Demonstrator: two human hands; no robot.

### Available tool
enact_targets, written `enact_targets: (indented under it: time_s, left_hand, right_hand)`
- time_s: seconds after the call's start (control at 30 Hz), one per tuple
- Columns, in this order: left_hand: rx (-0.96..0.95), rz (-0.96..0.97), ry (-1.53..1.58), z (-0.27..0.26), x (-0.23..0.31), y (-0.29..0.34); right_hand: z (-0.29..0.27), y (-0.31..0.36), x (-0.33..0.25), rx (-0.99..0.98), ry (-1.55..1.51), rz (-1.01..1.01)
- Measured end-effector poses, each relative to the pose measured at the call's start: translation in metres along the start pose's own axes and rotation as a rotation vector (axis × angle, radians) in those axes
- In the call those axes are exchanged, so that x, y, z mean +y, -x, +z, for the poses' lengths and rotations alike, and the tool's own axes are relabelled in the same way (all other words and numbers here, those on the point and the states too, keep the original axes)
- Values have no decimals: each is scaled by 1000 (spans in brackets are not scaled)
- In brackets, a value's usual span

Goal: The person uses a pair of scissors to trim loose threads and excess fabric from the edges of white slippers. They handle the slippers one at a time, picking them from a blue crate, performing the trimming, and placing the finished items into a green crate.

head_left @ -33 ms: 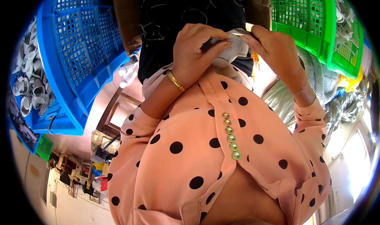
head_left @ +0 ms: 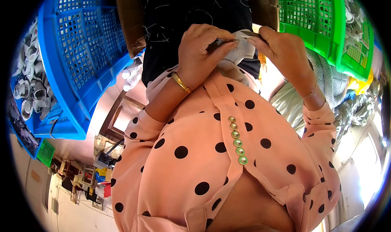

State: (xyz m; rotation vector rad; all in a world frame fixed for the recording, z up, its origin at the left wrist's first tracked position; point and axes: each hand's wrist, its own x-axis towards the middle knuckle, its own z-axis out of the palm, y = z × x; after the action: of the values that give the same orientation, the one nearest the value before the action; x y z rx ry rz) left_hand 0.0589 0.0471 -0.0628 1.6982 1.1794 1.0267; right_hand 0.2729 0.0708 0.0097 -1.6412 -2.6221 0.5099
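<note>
In front of my lap, my left hand [head_left: 199, 50] is closed, with thumb and forefinger pinching the near edge of a pale grey-white soft piece [head_left: 244, 50]. My right hand [head_left: 285, 48] is closed on the other side of the same piece, its thumb on top and its fingers curled beyond. The piece resembles a small shoe upper, but its full shape is partly covered by my fingers. Its lower part hangs against my polka-dot shirt. Whether a small tool or thread is between my fingertips cannot be made out.
A large blue plastic basket [head_left: 87, 109] stands at my left, beside a heap of small grey-white shoe uppers [head_left: 32, 85]. On the right is a green basket [head_left: 334, 48] with more pale pieces. Grey-white fabric [head_left: 293, 103] lies in folds below it.
</note>
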Motion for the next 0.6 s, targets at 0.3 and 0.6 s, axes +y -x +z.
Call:
enact_targets:
  time_s: [0.3,0.6]
  left_hand:
    - [-24,-127,153,5,1,-1]
    - [-49,-148,192,6,0,0]
  right_hand:
    - [-9,-1,-1,-5,85,-148]
    - [-6,-6,-4,-10,192,-229]
